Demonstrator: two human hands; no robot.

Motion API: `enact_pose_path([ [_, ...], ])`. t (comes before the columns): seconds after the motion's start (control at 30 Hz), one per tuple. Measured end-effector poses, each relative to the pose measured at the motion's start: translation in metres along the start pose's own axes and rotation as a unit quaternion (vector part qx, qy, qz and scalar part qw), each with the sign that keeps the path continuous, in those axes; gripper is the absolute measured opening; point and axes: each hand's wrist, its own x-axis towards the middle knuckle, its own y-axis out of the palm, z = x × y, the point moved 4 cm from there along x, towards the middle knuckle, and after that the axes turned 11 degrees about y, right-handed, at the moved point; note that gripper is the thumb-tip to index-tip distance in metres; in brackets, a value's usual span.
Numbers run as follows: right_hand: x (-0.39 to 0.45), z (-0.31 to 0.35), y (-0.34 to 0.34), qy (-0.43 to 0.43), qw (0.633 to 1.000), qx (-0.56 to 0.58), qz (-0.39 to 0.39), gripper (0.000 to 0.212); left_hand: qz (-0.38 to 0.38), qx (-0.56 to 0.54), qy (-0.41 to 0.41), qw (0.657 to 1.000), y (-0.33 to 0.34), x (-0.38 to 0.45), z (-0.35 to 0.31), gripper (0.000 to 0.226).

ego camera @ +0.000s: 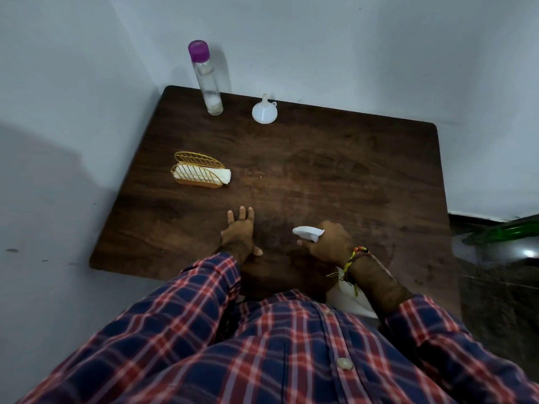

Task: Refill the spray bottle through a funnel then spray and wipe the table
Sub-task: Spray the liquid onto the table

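My right hand (329, 243) grips a white spray bottle (307, 233) by its neck near the table's front edge, nozzle pointing left; the bottle's body is mostly hidden below my wrist. Spread flat on the dark wooden table (335, 176), my left hand (240, 231) rests just left of the nozzle. A white funnel (264, 112) sits upside down at the back of the table. Left of it stands a tall clear bottle (207, 83) with a purple cap, nearly empty. White napkins (217, 176) lie in a gold wire holder (198, 170) at the left.
Grey walls close in behind and to the left of the table. On the dark floor at the right lies something green (507, 230). My plaid shirt fills the bottom of the view.
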Motion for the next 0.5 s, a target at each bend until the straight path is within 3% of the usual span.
enact_pose_path([
  [0.1, 0.003, -0.011, 0.002, 0.029, 0.999, 0.038, -0.02, 0.032, -0.001, -0.003, -0.007, 1.0, 0.0, -0.001, -0.002, 0.127],
  [0.27, 0.014, -0.026, -0.011, 0.079, 0.987, 0.122, -0.066, 0.07, -0.005, 0.015, -0.028, 0.999, 0.001, -0.001, -0.015, 0.123],
  [0.4, 0.014, -0.039, -0.053, 0.131, 0.949, 0.256, -0.129, 0.064, -0.011, 0.07, 0.028, 0.997, -0.002, 0.008, -0.048, 0.126],
  [0.5, 0.02, -0.051, -0.076, 0.164, 0.927, 0.289, -0.175, 0.057, 0.02, 0.06, 0.036, 0.997, 0.002, 0.012, -0.061, 0.131],
])
